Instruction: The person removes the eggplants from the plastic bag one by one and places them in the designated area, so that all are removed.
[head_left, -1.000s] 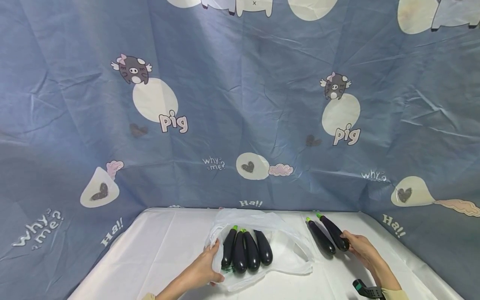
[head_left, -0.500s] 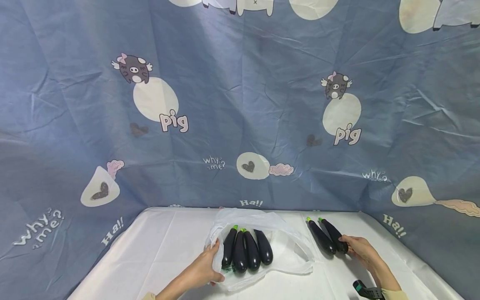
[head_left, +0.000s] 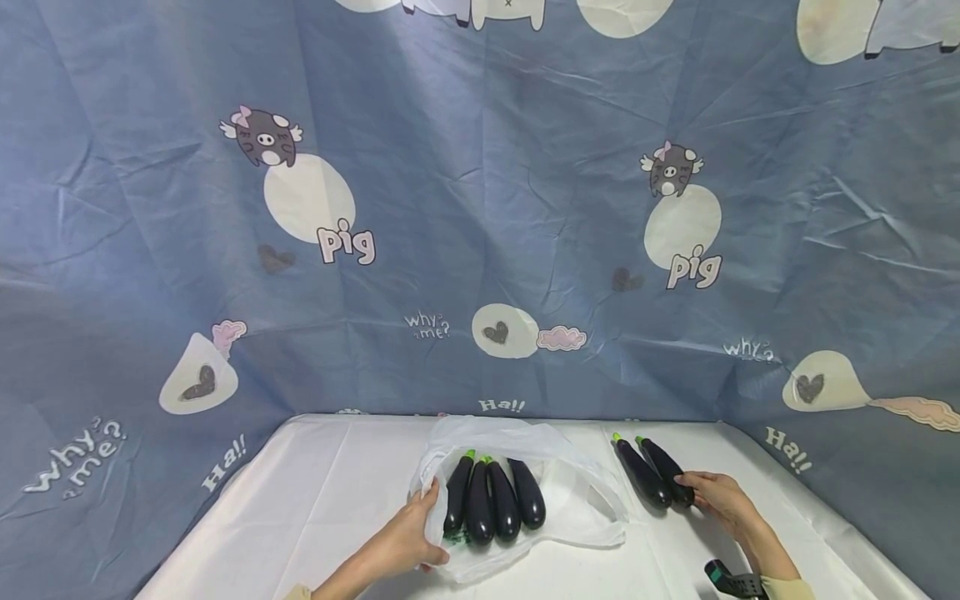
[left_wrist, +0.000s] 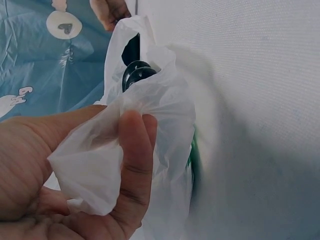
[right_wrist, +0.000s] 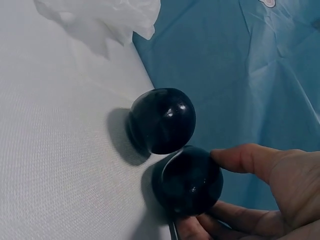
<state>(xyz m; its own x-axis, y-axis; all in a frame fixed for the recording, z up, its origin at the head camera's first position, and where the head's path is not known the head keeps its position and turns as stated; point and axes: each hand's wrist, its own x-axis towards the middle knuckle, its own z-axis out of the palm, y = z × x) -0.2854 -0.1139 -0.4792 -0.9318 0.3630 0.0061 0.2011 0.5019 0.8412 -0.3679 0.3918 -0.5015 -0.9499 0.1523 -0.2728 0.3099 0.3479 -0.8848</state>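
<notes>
My left hand (head_left: 408, 533) grips the left edge of a white plastic bag (head_left: 570, 508); in the left wrist view the thin film (left_wrist: 90, 165) bunches between thumb and fingers. Several dark eggplants (head_left: 480, 504) with green stems lie side by side inside the bag's mouth. To the right of it, my right hand (head_left: 720, 498) holds the rounded end of another eggplant (head_left: 663, 467). In the right wrist view, thumb and fingers sit on opposite sides of this eggplant (right_wrist: 187, 182). A second loose eggplant (head_left: 641, 473) lies right against it on the left.
A white cloth (head_left: 337, 492) covers the table. Behind it hangs a blue printed curtain (head_left: 420, 275), which also closes off both sides. A dark band (head_left: 738, 582) is worn on the right wrist.
My right hand has shifted slightly left and laid its eggplant down close beside the other loose one, narrowing the gap between them. The left hand and the bag have stayed put.
</notes>
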